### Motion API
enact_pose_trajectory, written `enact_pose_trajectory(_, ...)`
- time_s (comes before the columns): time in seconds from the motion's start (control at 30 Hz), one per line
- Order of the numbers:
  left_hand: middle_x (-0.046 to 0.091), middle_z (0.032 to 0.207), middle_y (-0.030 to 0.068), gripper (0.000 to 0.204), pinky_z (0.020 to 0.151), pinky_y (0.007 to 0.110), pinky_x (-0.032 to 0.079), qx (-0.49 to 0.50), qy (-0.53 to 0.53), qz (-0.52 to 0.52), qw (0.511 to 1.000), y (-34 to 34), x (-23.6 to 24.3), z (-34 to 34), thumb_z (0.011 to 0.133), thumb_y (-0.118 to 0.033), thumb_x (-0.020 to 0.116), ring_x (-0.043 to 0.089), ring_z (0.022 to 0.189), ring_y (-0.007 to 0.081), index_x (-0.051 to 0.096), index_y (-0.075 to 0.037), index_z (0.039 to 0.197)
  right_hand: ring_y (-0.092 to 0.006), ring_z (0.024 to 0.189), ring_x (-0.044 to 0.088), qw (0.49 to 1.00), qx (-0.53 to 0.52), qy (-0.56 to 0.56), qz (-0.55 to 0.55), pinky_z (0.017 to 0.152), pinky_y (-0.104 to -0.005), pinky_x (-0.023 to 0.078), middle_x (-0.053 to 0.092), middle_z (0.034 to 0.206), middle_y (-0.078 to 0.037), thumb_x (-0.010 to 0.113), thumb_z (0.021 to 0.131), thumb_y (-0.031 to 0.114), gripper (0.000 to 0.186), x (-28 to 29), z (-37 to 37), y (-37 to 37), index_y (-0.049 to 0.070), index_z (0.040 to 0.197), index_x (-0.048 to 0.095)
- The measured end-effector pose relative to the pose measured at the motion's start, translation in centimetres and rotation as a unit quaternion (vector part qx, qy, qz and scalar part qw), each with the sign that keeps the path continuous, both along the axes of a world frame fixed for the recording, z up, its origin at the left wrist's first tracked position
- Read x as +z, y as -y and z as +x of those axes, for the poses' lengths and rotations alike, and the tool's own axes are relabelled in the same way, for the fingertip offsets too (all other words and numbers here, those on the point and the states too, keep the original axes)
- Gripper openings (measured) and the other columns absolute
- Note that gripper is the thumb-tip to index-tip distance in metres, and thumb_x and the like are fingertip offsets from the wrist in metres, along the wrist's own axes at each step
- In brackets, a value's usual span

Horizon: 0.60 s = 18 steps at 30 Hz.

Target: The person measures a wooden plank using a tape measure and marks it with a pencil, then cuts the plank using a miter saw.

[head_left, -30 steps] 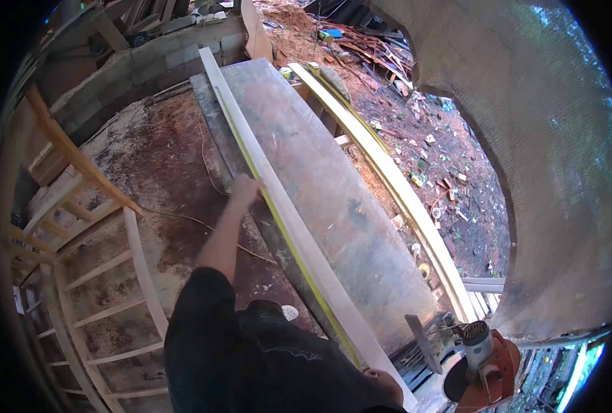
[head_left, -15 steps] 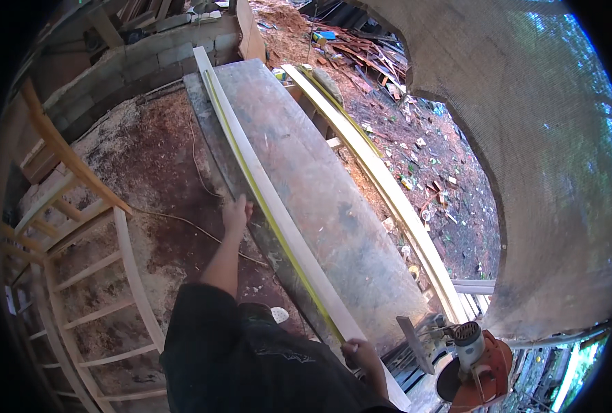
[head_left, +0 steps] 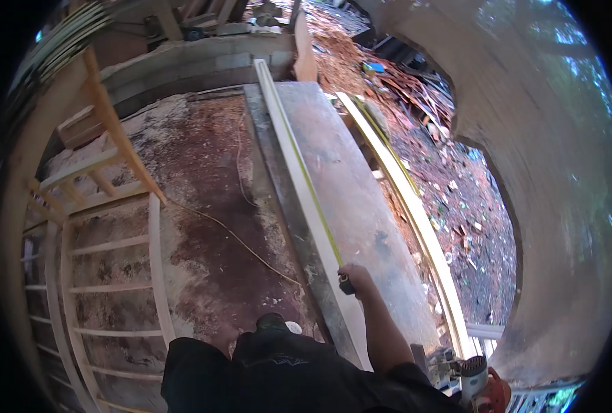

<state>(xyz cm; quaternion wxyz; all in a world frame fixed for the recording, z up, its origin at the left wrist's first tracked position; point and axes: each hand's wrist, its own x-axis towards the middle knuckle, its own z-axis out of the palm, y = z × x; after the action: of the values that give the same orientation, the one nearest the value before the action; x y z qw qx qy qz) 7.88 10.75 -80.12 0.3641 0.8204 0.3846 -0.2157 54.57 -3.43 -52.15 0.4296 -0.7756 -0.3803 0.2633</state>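
My right hand (head_left: 358, 277) grips a dark tape measure (head_left: 346, 284) on the long pale plank (head_left: 340, 310). Its yellow blade (head_left: 308, 184) lies stretched along the plank toward the far end. The plank rests lengthwise near the left side of a long, stained metal-grey table (head_left: 347, 199). My left hand (head_left: 225, 338) is low beside my dark shirt, off the plank; its fingers are blurred and partly hidden.
Pale wooden frames (head_left: 110, 289) stand on the left, near an orange cord (head_left: 216, 224) on the dusty floor. Pale boards (head_left: 416, 217) lie right of the table. A red power saw (head_left: 488, 392) is lower right; a block wall (head_left: 175, 69) is at the back, mesh (head_left: 560, 241) at right.
My right hand has moved up along the plank with the tape measure. My left hand has left the plank and dropped toward my body. The view has shifted, so the scene sits lower and rightward.
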Motion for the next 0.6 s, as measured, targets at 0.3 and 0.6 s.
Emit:
enact_pose_trajectory(0.3, 0.067, 0.096, 0.0247, 0.045, 0.073, 0.041, 0.052, 0.383, 0.122, -0.064, 0.914, -4.4, 7.5, 11.0, 0.077, -0.022, 0.068, 0.067, 0.091, 0.0366, 0.062, 0.009, 0.109, -0.0194, 0.046, 0.053, 0.899, -0.192, -0.381, -0.1, 0.039, -0.0342, 0.042, 0.053, 0.064, -0.007, 0.062, 0.082, 0.016, 0.013, 2.0, 1.7, -6.3, 0.005, 0.082, 0.056)
enact_pose_trajectory(0.6, 0.068, 0.098, 0.0224, 0.048, 0.075, 0.041, 0.053, 0.271, 0.07, -0.032, 0.959, -4.6, 8.6, 9.7, 0.076, -0.031, 0.069, 0.068, 0.091, 0.0312, 0.065, 0.009, 0.103, -0.0169, 0.048, 0.053, 0.9, -0.197, -0.382, -0.078, 0.042, -0.0331, 0.042, 0.055, 0.065, -0.006, 0.065, 0.081, 0.016, 0.014, 2.7, -0.7, -6.5, 0.003, 0.082, 0.06)
